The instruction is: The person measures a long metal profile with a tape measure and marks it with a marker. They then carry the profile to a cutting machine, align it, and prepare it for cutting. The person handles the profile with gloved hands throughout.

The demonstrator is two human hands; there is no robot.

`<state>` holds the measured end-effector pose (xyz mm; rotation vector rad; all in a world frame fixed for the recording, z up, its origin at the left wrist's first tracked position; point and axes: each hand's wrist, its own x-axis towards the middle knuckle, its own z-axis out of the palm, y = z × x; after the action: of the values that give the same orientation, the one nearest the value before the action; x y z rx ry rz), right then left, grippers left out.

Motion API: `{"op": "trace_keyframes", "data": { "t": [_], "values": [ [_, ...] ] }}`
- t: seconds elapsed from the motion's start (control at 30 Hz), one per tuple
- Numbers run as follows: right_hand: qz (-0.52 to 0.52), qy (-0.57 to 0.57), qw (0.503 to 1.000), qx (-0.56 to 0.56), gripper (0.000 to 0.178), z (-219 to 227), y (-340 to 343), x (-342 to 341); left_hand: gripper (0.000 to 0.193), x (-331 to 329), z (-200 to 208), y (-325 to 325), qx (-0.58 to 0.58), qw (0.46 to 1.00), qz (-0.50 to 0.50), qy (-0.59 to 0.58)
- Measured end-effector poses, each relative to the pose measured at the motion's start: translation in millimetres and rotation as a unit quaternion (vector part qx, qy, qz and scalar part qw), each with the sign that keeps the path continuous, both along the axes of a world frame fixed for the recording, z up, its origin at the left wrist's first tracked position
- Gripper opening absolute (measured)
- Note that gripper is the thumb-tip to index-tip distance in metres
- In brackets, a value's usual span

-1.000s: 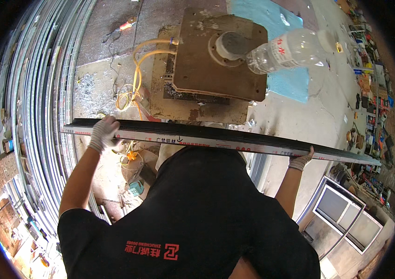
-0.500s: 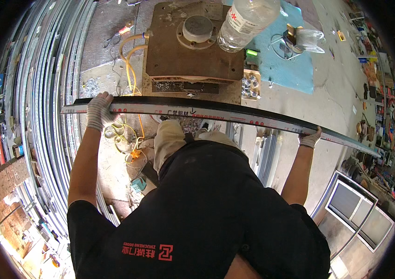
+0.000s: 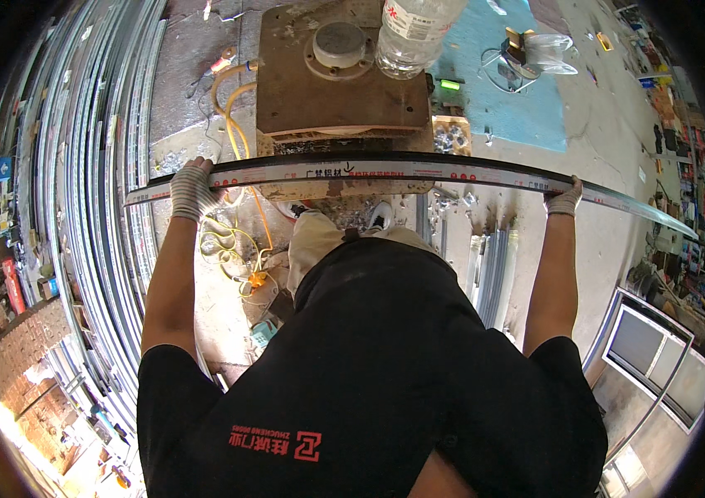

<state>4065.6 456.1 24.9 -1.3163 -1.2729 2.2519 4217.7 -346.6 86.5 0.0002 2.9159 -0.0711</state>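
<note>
Fingers of the left hand (image 3: pixel 193 189) and right hand (image 3: pixel 565 199) are curled round the long bar (image 3: pixel 410 168), across the frame's upper middle; gripping wide and level should steady both ends.

The person is wearing a black short-sleeved shirt (image 3: pixel 419 357) with a red square emblem (image 3: pixel 307 446) and red lettering (image 3: pixel 259 440) printed on the chest, pale beige trousers (image 3: pixel 311 245), dark shoes (image 3: pixel 382 216) with white edging, and whitish knitted gloves (image 3: pixel 190 192) with fine grey stripes running around them
</note>
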Motion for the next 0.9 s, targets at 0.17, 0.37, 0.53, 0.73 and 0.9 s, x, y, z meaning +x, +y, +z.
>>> {"op": "trace_keyframes", "data": {
  "t": [0.17,0.37,0.53,0.73,0.9],
  "values": [
    [0.024,0.004,0.999,-0.031,0.029,-14,10,-16,0.053,4,5,8,-0.021,1.0,0.002,-0.008],
    [0.023,-0.001,1.0,-0.017,0.04,-27,19,-36,0.065,6,18,16,-0.036,0.999,0.022,-0.011],
    [0.038,0.014,0.999,0.001,0.04,-28,18,-42,0.051,3,14,14,-0.02,0.999,0.034,0.002],
    [0.028,0.003,1.0,-0.013,0.041,-32,26,-39,0.052,6,8,9,-0.025,0.999,0.026,0.008],
    [0.019,0.007,1.0,-0.003,0.04,-33,29,-34,0.056,-5,8,5,-0.024,0.999,0.029,-0.031]
  ]
}}
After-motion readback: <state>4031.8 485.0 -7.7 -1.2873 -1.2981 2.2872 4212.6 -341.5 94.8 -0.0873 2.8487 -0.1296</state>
